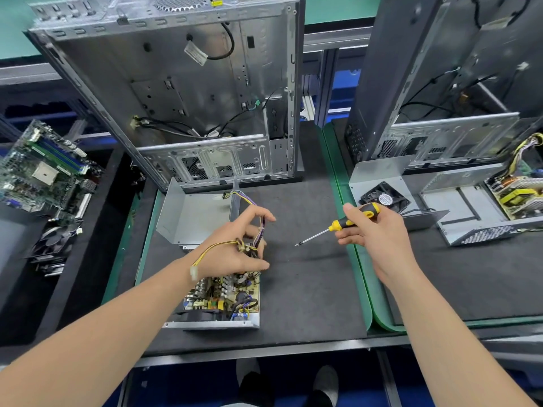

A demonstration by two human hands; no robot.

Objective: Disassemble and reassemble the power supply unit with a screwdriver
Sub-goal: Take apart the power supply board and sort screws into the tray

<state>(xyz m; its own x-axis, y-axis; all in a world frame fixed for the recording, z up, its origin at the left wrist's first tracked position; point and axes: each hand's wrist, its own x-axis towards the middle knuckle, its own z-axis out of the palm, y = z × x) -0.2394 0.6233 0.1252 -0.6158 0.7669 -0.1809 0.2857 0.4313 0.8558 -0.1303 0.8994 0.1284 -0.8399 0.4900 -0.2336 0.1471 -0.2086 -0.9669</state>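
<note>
Nearest us, the power supply's base tray (211, 324) lies on the black mat (308, 283) with its circuit board (223, 298) exposed; our left hand (232, 254), just above the board's far edge, is clenched round the wire harness (260, 227); we judge that a hard tug could strain the solder joints or drag the board askew. Our right hand (373, 230) grasps the screwdriver (340, 224), tip in the air and pointing toward the left hand; a careless swing might jab the fingers or nick the wires. Beyond the left hand the cover (191, 218) lies open; loops of harness could get pinched under it at reassembly.

We count two hands; one screwdriver; one harness; two opened supplies, ours and a second supply (517, 195) on the right mat; one loose motherboard (44, 171) at the left; farthest, one tower case (182, 92) and a second tower case (426, 69).
</note>
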